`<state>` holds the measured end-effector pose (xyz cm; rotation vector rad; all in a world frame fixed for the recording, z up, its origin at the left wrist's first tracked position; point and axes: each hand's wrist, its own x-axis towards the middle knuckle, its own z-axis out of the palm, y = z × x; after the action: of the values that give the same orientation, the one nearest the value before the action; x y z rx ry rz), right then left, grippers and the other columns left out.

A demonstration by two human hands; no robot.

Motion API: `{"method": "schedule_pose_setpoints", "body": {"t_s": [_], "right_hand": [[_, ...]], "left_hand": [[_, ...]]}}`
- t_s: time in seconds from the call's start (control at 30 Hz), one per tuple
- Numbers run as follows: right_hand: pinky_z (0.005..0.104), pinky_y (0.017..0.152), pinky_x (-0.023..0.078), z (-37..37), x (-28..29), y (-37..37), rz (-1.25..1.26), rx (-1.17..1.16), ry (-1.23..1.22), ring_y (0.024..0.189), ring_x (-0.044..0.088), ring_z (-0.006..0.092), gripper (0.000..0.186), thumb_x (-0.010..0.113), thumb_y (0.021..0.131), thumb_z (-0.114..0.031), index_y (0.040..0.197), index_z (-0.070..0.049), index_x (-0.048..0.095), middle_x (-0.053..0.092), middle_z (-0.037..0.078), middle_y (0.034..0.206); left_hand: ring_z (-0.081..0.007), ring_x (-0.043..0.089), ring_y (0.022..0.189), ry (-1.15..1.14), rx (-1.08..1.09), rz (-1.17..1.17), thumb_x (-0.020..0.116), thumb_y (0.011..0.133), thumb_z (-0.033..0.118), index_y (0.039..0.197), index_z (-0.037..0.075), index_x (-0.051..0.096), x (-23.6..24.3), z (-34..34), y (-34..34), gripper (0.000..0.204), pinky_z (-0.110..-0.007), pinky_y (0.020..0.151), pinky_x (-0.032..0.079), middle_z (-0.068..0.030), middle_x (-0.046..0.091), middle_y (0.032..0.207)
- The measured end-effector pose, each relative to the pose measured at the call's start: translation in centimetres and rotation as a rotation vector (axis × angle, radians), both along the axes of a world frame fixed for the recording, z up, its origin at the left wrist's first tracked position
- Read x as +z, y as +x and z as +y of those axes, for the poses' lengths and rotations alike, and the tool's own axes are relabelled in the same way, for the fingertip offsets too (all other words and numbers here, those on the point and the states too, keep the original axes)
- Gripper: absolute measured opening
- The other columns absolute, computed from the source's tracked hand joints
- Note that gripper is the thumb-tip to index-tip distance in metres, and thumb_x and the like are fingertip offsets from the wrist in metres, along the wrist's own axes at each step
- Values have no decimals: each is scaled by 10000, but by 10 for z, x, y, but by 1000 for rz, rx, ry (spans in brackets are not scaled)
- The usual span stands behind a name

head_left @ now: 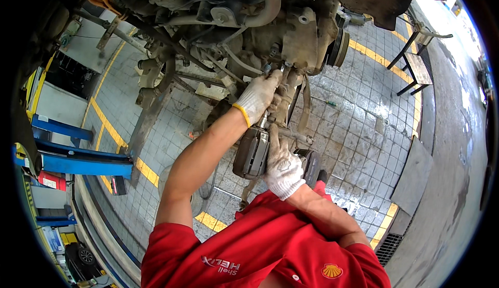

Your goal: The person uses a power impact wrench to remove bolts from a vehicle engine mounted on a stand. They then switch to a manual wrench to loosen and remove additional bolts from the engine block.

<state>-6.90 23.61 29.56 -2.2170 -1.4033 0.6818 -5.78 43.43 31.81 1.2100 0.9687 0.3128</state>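
Observation:
My left hand (258, 96), in a white knit glove with a yellow cuff, is raised to the underside of a vehicle's engine (302, 41). Its fingers are closed around a metal extension bar (264, 118), whose upper end reaches a greasy metal housing. Below it, my gloved right hand (284, 169) grips a dark cordless impact wrench (251, 154), with the bar rising from its nose. A dark block, apparently the battery (311, 164), shows beyond the right hand. The fastener at the bar's tip is too small to make out.
Hoses, pipes and a ribbed pulley (339, 48) hang overhead around my hands. Blue lift arms (86, 163) stand at the left. A small stool (417, 68) stands at the far right on the tiled floor (358, 132). A drain grate (389, 248) lies lower right.

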Motion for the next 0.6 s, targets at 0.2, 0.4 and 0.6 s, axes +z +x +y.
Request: {"method": "schedule_pose_setpoints", "body": {"t_s": [0.2, 0.4, 0.6], "right_hand": [[515, 842, 601, -2, -29, -4, 155, -33, 265, 1034, 703, 480, 1288, 900, 688, -265, 1658, -67, 76, 545, 336, 1320], [509, 808, 601, 2, -7, -2, 120, -32, 101, 1002, 715, 465, 1180, 836, 721, -143, 1647, -52, 111, 558, 318, 1310], [500, 859, 593, 8, -28, -6, 205, -12, 314, 1065, 702, 450, 1166, 842, 750, -200, 1632, 0, 106, 570, 288, 1344]], "left_hand": [[-64, 486, 517, 122, -5, -33, 609, 1063, 397, 1029, 87, 662, -6, 0, 5, 317, -235, 409, 372, -7, 631, 798], [-60, 401, 454, -376, -29, -327, 593, 1067, 409, 1012, 86, 626, -15, 12, -4, 329, -232, 383, 288, 5, 595, 751], [-107, 452, 466, 368, -71, 143, 580, 1064, 421, 1056, 54, 619, -47, 30, 11, 370, -289, 390, 403, -5, 571, 709]]}}
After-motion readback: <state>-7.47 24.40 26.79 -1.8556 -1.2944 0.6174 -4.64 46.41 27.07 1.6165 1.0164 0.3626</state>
